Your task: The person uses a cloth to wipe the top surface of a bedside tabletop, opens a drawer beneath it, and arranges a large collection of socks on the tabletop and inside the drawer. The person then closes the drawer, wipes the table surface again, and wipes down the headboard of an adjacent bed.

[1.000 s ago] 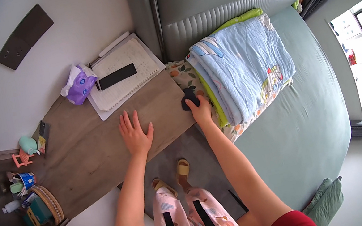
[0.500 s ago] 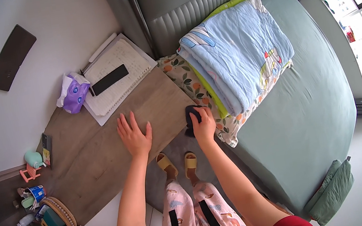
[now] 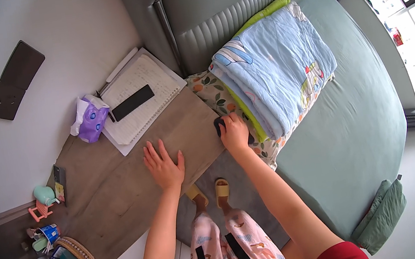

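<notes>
My left hand [image 3: 163, 164] rests palm down on the brown wooden desk [image 3: 116, 172], its fingers spread and nothing in them. At the desk's right end, my right hand [image 3: 234, 131] is closed over a dark, bunched cloth [image 3: 219, 124], pressing it by the edge beside the bed. Only small parts of the cloth show around the fingers. Farther back lies an open spiral notebook [image 3: 141, 80] with a black phone-like slab [image 3: 131, 102] on it. A purple tissue pack [image 3: 91, 121] stands left of the notebook.
A bed [image 3: 349, 122] on the right carries a folded blue quilt [image 3: 273, 63] and a fruit-patterned pillow [image 3: 210, 93]. Along the desk's left end are a mint bottle [image 3: 44, 194], a pink miniature chair [image 3: 40, 211] and a woven basket [image 3: 77, 250]. My slippers [image 3: 222, 188] are below.
My right hand, with the dark cloth, has moved a little back along the desk's right edge. The left hand stays spread on the desk, and the whole view has shifted slightly.
</notes>
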The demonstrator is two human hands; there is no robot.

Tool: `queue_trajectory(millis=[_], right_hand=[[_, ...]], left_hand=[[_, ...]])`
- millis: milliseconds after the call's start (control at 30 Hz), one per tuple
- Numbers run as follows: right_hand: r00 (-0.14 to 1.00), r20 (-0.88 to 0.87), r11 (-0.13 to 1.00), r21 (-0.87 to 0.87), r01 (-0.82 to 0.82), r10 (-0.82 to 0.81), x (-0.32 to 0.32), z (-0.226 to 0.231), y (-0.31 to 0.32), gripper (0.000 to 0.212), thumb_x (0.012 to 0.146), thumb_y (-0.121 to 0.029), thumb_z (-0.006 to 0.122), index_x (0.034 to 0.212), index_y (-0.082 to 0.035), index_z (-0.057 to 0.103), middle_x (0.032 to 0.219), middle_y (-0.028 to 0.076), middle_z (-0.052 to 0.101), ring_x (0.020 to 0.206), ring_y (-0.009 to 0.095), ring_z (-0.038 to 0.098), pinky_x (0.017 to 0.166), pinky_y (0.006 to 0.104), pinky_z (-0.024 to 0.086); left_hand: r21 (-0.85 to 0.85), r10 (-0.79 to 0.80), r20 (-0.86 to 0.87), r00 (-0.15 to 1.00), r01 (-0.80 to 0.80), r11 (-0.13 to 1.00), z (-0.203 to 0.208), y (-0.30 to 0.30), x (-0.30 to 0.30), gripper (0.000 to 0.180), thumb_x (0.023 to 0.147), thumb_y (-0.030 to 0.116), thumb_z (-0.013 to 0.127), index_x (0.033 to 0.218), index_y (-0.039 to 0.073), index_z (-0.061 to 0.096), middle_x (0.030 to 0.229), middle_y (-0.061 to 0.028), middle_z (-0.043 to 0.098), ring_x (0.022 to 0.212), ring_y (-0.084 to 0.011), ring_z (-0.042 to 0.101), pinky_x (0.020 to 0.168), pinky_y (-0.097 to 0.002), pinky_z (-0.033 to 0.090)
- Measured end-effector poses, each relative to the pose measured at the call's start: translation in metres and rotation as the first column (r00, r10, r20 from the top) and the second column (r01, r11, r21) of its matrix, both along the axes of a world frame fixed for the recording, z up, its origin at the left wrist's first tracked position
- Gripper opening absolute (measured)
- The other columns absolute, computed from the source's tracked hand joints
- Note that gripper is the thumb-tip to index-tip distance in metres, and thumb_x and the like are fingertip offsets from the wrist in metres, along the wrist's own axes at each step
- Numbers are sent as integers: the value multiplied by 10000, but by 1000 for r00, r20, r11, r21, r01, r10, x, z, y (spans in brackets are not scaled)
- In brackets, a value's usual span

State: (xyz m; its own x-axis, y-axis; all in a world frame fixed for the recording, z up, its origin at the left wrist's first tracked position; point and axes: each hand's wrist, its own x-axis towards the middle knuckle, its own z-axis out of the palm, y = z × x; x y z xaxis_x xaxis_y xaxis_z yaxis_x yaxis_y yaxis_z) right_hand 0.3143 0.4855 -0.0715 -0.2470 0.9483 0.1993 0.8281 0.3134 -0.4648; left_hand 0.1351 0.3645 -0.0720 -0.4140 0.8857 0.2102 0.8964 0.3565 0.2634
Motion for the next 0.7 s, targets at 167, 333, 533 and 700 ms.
queue_trajectory(millis=[167, 333, 533, 700], right_hand=[[998, -49, 999, 37, -35, 37, 3, -2, -23, 187, 705, -79, 642, 884, -49, 600, 878, 103, 535, 841, 303, 543, 712, 394, 441], [999, -25, 999, 26, -40, 41, 8, -1, -5, 177, 705, -73, 632, 874, -41, 589, 885, 111, 536, 839, 317, 540, 721, 409, 447], [1000, 2, 1000, 17, 4, -4, 4, 0, -28, 164, 708, -80, 629, 866, -50, 594, 901, 104, 537, 868, 308, 536, 744, 405, 443], [997, 79, 1000, -23, 4, -2, -3, 6, 4, 167, 697, -70, 632, 859, -47, 598, 899, 108, 536, 873, 305, 538, 734, 418, 451]], left_hand=[[-9, 3, 1, 1000, -3, 1000, 1, -4, -8, 630, 799, 362, 568, 1307, 42, 377, 1374, -246, 294, 1257, -433, 285, 1023, -525, 234], [-31, -8, 23, 1000, 8, 999, 4, -1, -3, 635, 797, 342, 575, 1315, 40, 364, 1376, -245, 288, 1257, -437, 278, 1028, -530, 219], [11, -21, 9, 1000, 21, 1000, 0, -4, -9, 639, 800, 365, 566, 1310, 37, 365, 1374, -257, 287, 1252, -445, 283, 1018, -532, 237], [-15, -15, 20, 1000, 15, 1000, 2, 0, -3, 630, 802, 362, 563, 1304, 33, 371, 1369, -261, 291, 1243, -446, 292, 1018, -533, 236]])
